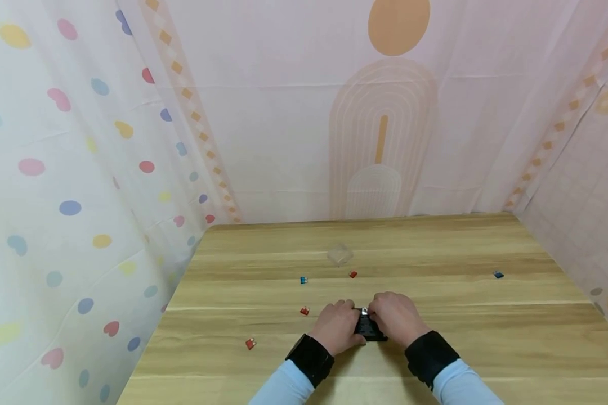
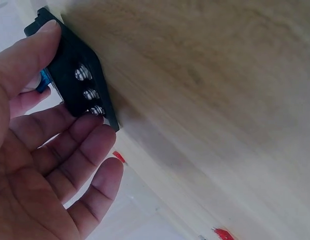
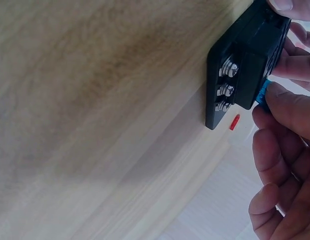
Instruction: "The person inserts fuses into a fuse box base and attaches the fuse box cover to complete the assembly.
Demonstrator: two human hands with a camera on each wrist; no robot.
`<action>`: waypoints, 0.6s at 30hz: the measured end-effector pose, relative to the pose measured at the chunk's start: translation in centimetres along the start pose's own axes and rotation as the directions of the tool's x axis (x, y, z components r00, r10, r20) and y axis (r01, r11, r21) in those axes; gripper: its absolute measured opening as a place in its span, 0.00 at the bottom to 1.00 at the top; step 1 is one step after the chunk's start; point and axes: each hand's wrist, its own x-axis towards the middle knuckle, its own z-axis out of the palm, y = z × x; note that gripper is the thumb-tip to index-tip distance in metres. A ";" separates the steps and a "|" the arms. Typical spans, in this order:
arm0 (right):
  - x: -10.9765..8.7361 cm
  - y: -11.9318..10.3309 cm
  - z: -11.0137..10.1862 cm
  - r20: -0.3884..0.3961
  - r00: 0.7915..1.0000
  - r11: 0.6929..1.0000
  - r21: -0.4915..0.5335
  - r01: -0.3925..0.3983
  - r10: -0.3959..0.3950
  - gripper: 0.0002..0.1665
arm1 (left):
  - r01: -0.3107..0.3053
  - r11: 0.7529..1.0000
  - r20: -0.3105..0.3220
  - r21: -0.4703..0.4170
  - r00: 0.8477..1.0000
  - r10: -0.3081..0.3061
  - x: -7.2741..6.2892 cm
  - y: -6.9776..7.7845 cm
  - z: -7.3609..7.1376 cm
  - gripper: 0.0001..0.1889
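A black fuse block with silver screw terminals along its side sits on the wooden table. My left hand grips it from the left, thumb on one edge and fingers on the other. At its top, my right hand pinches a blue blade fuse between thumb and index finger, right against the block. The remaining right fingers are loosely curled. In the left wrist view the blue fuse shows partly behind the left thumb; its prongs are hidden.
Red blade fuses lie left of and beyond the block. One blue fuse lies near a clear plastic cover; a dark blue fuse is far right. Patterned curtains border the table.
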 end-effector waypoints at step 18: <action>0.3 0.2 0.1 0.006 1.000 1.000 -0.001 0.004 -0.004 0.09 | 0.008 1.000 0.013 0.009 1.000 -0.008 0.2 0.1 0.0 0.27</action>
